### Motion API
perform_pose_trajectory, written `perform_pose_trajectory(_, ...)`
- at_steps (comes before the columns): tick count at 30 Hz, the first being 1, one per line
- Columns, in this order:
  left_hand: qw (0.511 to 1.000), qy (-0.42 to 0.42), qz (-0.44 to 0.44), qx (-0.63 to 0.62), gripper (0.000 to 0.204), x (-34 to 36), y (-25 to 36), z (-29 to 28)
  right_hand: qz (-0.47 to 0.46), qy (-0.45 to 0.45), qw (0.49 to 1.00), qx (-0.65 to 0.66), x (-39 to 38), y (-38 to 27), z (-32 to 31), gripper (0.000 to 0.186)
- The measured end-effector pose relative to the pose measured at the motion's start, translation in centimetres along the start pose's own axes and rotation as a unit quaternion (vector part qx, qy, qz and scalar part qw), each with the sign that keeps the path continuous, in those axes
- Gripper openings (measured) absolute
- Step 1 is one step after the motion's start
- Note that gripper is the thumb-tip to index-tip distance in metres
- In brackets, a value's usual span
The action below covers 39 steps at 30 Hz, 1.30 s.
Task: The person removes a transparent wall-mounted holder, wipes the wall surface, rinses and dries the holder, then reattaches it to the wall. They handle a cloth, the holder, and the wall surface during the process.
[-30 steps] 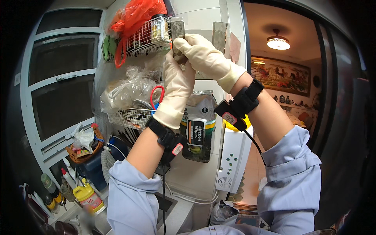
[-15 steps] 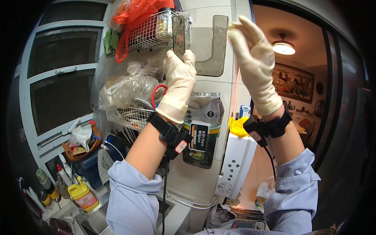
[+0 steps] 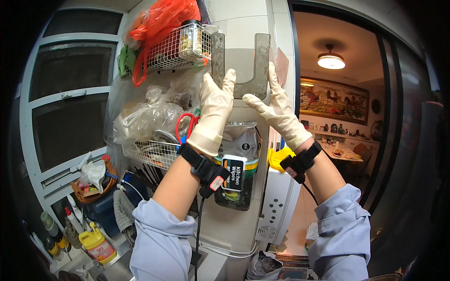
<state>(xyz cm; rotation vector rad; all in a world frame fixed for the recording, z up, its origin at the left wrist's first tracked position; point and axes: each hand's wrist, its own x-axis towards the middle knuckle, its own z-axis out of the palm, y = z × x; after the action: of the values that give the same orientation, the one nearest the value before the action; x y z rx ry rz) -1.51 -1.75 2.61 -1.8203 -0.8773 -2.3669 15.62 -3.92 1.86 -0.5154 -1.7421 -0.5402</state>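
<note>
The left hand [image 3: 215,105] and right hand [image 3: 277,110] wear cream rubber gloves [image 3: 209,129], matte and finely wrinkled. Between them, against a wall [image 3: 241,25] of smooth, glossy pale tiles, stands a U-shaped smoky plastic holder [image 3: 253,87]: 2 flat uprights rise from a base whose inner corner is curved. The upper basket [image 3: 161,54] is a white wire grid carrying a crinkled red plastic bag [image 3: 164,21]; below it, filmy clear plastic bags [image 3: 150,110] heap on a lower wire basket [image 3: 147,154].

On the left hand, thumb and fingers stand apart at either side of the left upright's lower part; I cannot tell whether they press on it. The right hand is spread, its index finger pointing up along the holder's right edge and its thumb reaching across toward the base's lower edge. Whether either digit touches the plastic is unclear.

The holder is upright, grey and translucent, its surface mottled with darker blotches. A paler grey shows between the uprights, starting below their tops. Directly beneath hangs a glossy, dark wipes packet [image 3: 233,173].
</note>
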Motion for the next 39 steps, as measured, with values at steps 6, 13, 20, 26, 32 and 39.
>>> perform_pose_trajectory(6, 0.985, -0.026, -0.058, -0.16, 0.074, -0.2, -1.1, 0.6, 0.012, 0.012, 1.0, 0.006, 0.3, 0.6, 0.8, 0.103)
perform_pose_trajectory(13, 0.983, -0.014, -0.047, -0.177, 0.074, 0.0, -2.9, 1.4, 0.046, 0.002, 0.999, 0.002, 0.6, 0.3, 1.0, 0.102)
perform_pose_trajectory(20, 0.978, -0.043, -0.051, -0.196, 0.076, -0.8, -3.2, 0.8, 0.04, -0.003, 0.999, 0.004, 0.2, 1.0, 1.9, 0.103)
perform_pose_trajectory(26, 0.982, -0.027, -0.095, -0.163, 0.079, -0.8, -3.4, 1.2, 0.052, -0.009, 0.999, 0.002, 0.1, 1.2, 1.8, 0.104)
perform_pose_trajectory(32, 0.967, -0.05, -0.105, -0.227, 0.076, 0.0, -4.4, 1.6, 0.066, -0.007, 0.998, -0.004, 0.4, 1.1, 1.9, 0.103)
perform_pose_trajectory(39, 0.966, -0.04, -0.108, -0.232, 0.072, -0.1, -4.8, 1.9, 0.064, -0.005, 0.998, -0.016, 0.4, 1.1, 1.9, 0.1)
